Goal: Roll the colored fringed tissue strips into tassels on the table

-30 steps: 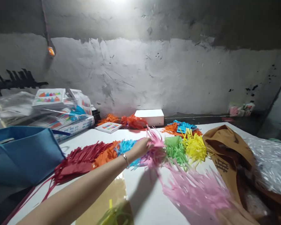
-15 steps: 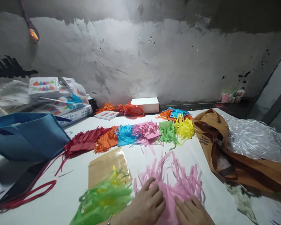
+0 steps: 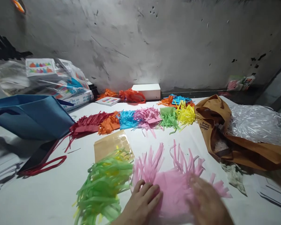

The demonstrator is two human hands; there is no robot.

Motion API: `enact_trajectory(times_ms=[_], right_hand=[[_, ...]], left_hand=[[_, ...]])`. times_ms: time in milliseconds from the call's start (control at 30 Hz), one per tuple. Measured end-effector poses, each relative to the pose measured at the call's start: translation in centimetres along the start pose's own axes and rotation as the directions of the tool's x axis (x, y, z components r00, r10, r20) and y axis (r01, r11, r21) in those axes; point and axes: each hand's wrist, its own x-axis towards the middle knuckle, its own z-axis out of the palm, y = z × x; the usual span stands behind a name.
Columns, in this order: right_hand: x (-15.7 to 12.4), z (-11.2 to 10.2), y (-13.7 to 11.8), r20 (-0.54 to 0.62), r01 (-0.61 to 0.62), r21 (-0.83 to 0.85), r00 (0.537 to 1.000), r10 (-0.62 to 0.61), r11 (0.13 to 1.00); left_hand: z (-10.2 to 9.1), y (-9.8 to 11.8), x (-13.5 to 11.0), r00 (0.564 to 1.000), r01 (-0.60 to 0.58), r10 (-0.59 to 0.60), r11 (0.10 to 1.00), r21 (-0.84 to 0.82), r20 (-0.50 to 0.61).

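Observation:
A pink fringed tissue paper sheet [image 3: 172, 190] lies spread on the white table, its cut strips fanning out at the far side and to the right. My left hand [image 3: 144, 201] rests on its left part, fingers loosely bent and apart, palm down. Over its right part is my right hand [image 3: 204, 200], smeared by motion, so its fingers are hard to read. Left of my left hand lies a green and yellow fringed tissue bundle [image 3: 105, 184], partly on a brown paper envelope [image 3: 105, 147] with a clear section.
Behind runs a row of fringed tissue bundles, with a pink one [image 3: 148, 117] in the middle. A blue bag [image 3: 35, 117] stands left, near red cord [image 3: 46, 165]. At right are a brown cloth bag [image 3: 213, 114] and white shiny strands [image 3: 255, 125]. A white box [image 3: 147, 91] sits by the wall.
The view has tilted down. My right hand has moved right and away from my left hand, and the pink sheet is spread wider. My left hand stays on the sheet.

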Motion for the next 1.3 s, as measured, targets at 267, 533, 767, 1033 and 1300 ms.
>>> enact_trajectory(times_ms=[267,533,767,1033,1300], right_hand=[[0.7,4.3,-6.4,0.003,0.034,0.151,0.999,-0.034,0.988],[-1.8,4.0,-5.8,0.011,-0.003,0.115,1.0,0.002,0.993],[-1.9,2.6,-4.7,0.149,0.109,0.072,0.982,-0.119,0.991],[-1.7,1.2,-3.7,0.148,0.144,0.102,0.976,-0.158,0.984],[-1.2,0.1,-4.9,0.002,-0.01,0.316,1.0,0.011,0.949]], left_hand=[[-0.6,-1.1,0.2,0.995,0.068,-0.064,0.996,-0.054,0.076],[-4.8,-4.3,1.3,0.958,0.276,-0.285,0.946,0.168,0.035],[-9.9,-4.7,-2.1,0.883,0.381,-0.466,0.788,0.483,0.063],[-3.7,3.4,0.7,0.99,0.055,-0.04,0.993,-0.106,0.139],[-0.6,3.7,0.5,0.986,0.162,-0.136,0.923,-0.35,0.097]])
